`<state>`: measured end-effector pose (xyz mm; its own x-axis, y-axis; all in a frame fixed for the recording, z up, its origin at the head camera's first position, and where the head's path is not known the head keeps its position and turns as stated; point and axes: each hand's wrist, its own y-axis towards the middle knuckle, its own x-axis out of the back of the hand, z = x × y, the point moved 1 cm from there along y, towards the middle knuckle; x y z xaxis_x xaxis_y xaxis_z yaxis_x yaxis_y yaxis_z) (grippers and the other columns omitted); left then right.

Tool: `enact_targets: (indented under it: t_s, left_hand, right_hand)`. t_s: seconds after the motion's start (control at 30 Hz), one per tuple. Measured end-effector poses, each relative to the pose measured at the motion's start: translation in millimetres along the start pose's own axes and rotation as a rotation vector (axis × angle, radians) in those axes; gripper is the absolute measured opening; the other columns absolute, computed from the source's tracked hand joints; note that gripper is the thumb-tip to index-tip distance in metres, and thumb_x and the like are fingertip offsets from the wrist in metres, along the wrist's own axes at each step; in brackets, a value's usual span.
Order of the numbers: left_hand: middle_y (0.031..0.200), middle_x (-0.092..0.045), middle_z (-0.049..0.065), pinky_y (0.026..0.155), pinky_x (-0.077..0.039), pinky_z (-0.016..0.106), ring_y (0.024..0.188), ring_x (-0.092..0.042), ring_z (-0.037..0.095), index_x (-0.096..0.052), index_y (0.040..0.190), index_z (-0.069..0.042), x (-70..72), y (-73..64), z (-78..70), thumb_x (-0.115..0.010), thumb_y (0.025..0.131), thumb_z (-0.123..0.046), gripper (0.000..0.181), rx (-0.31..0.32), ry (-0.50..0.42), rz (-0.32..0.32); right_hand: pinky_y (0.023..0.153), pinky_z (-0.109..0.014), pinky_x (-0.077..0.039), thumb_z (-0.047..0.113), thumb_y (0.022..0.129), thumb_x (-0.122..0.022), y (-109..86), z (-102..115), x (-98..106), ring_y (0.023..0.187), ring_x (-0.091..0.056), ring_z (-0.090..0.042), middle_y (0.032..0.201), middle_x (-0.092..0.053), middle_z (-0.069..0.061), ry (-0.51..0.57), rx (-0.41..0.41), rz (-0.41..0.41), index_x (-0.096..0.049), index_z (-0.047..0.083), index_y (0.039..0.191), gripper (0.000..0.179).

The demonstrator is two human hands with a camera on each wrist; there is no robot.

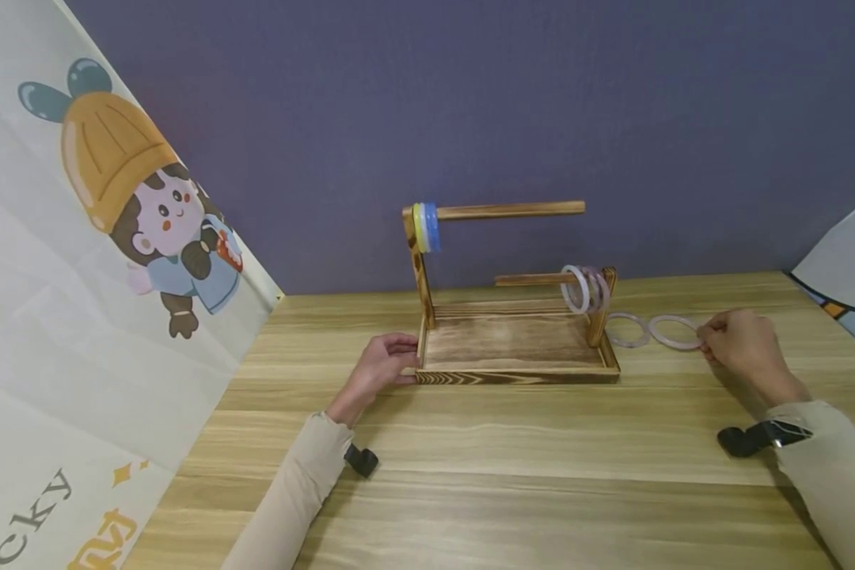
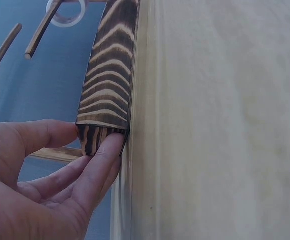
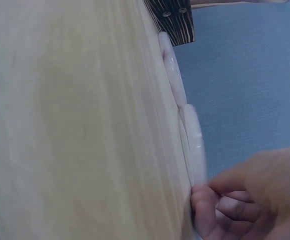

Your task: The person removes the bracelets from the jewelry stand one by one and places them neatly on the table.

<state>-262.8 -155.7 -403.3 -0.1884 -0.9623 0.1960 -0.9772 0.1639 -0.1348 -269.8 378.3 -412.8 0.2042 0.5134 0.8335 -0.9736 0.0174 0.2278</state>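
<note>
A wooden bangle stand with two horizontal rods stands on the table. My left hand touches the left end of its tray; in the left wrist view, thumb and fingers rest against the corner of the dark-grained wood. With thumb and fingers, my right hand pinches the right edge of a pale bangle lying at the table. Beside it, nearer the stand, lies another pale bangle. Yellow, pale and blue bangles hang on the upper rod. White and pinkish bangles hang on the lower rod.
A dark blue panel rises behind the table. At the left hangs a white sheet with a cartoon figure. The upper rod and lower rod point in opposite directions, each with a free end.
</note>
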Motion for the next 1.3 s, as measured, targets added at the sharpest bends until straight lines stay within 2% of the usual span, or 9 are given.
enact_targets:
  t_s: [0.3,0.6,0.83,0.9,1.03,1.23,1.27,1.3]
  left_hand:
    - [0.124,-0.060,0.028,0.079,-0.064,0.039,0.104,-0.065,0.035,-0.055,0.130,0.009,-1.3,2.5,0.6,-0.061,0.094,0.002,0.038,-0.005,0.014,0.013]
    - [0.123,-0.060,0.028,0.079,-0.065,0.038,0.105,-0.065,0.037,-0.055,0.130,0.009,-1.8,4.9,-0.3,-0.061,0.094,0.003,0.038,0.001,0.003,0.020]
    - [0.123,-0.060,0.028,0.079,-0.065,0.038,0.104,-0.065,0.035,-0.055,0.130,0.009,-1.8,5.3,-0.4,-0.061,0.094,0.002,0.038,0.002,0.004,0.034]
    - [0.122,-0.061,0.027,0.078,-0.065,0.038,0.102,-0.066,0.034,-0.056,0.130,0.008,-1.4,4.4,-0.7,-0.062,0.093,0.002,0.038,0.005,-0.001,0.028]
    - [0.121,-0.061,0.028,0.078,-0.065,0.039,0.100,-0.066,0.033,-0.056,0.129,0.009,-0.6,2.5,-0.3,-0.061,0.093,0.004,0.037,0.007,-0.016,0.023]
    - [0.123,-0.060,0.028,0.078,-0.065,0.039,0.102,-0.065,0.033,-0.055,0.130,0.009,1.3,0.3,0.2,-0.061,0.093,0.004,0.038,0.010,-0.023,0.009]
    - [0.124,-0.059,0.028,0.078,-0.065,0.039,0.103,-0.065,0.034,-0.055,0.131,0.009,1.4,0.3,0.1,-0.061,0.093,0.004,0.039,0.007,-0.021,0.010]
    - [0.124,-0.059,0.028,0.079,-0.065,0.040,0.104,-0.065,0.035,-0.055,0.131,0.009,1.3,0.4,0.0,-0.061,0.093,0.004,0.039,0.005,-0.021,0.014]
  right_hand:
    - [0.051,-0.020,-0.041,0.005,0.095,-0.056,-3.2,-3.2,0.3,0.047,-0.059,-0.015,0.056,-0.065,0.000,0.006,-0.014,0.003,-0.070,-0.011,0.085,0.023]
    - [0.048,-0.019,-0.041,0.007,0.094,-0.057,-5.7,-5.7,-2.1,0.045,-0.059,-0.013,0.055,-0.065,0.001,0.014,-0.039,-0.019,-0.070,-0.010,0.086,0.023]
    - [0.038,-0.019,-0.052,0.006,0.096,-0.057,-8.7,-7.5,-4.5,0.043,-0.059,-0.007,0.058,-0.067,-0.005,0.129,-0.080,-0.031,-0.067,-0.018,0.094,0.026]
    - [0.038,-0.018,-0.052,0.006,0.097,-0.056,-8.5,-5.7,-4.2,0.042,-0.059,-0.007,0.058,-0.067,-0.006,0.131,-0.078,-0.038,-0.066,-0.018,0.096,0.027]
    - [0.046,-0.011,-0.043,0.008,0.095,-0.058,-6.3,3.2,-0.7,0.040,-0.057,-0.005,0.055,-0.066,-0.005,0.067,-0.041,-0.101,-0.069,-0.016,0.095,0.027]
    - [0.066,-0.026,-0.041,0.013,0.095,-0.061,1.3,25.4,6.4,0.043,-0.051,0.004,0.054,-0.066,-0.004,0.036,0.000,-0.189,-0.071,-0.013,0.097,0.028]
    - [0.069,-0.027,-0.040,0.013,0.096,-0.060,1.7,29.5,7.6,0.043,-0.050,0.005,0.056,-0.066,-0.005,0.045,0.006,-0.199,-0.070,-0.012,0.098,0.028]
    - [0.066,-0.023,-0.039,0.013,0.095,-0.061,1.4,33.6,8.6,0.044,-0.049,0.007,0.058,-0.067,-0.008,0.052,0.021,-0.218,-0.071,-0.012,0.098,0.026]
